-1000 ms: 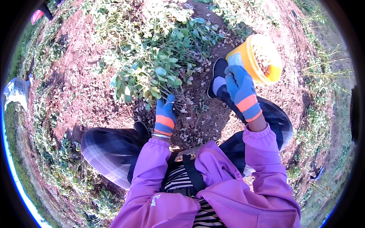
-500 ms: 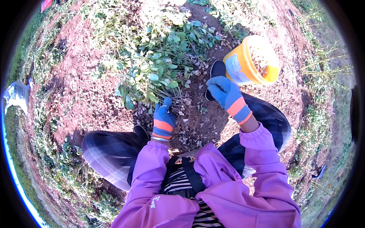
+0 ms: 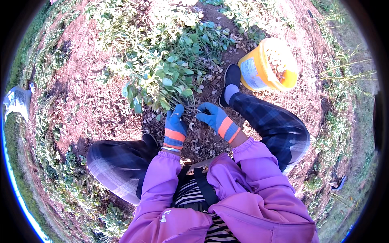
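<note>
My left hand (image 3: 175, 123), in a blue glove with an orange-banded cuff, is closed round the stem ends of a leafy green peanut plant (image 3: 168, 79). The leaves spread away from me, over a larger heap of cut plants. Close by on the right, my right hand (image 3: 214, 118), gloved alike, reaches in at the plant's pale, stringy roots (image 3: 189, 110). Its thumb and fingers are pinched together there; what lies between them is too small to make out. Beyond my right foot a yellow bucket (image 3: 262, 60) leans toward the right, with light brown peanuts (image 3: 275, 62) inside.
My bent legs frame the work, with a dark shoe (image 3: 231, 77) right beside the bucket. Dry leaves litter the reddish soil (image 3: 87, 60). A white sack (image 3: 18, 101) lies at the far left, and a tool with a curved blade (image 3: 339, 183) at the right.
My right hand has come from beside the bucket down and left to the roots. The left hand keeps its hold, and the leafy top has shifted slightly to the right.
</note>
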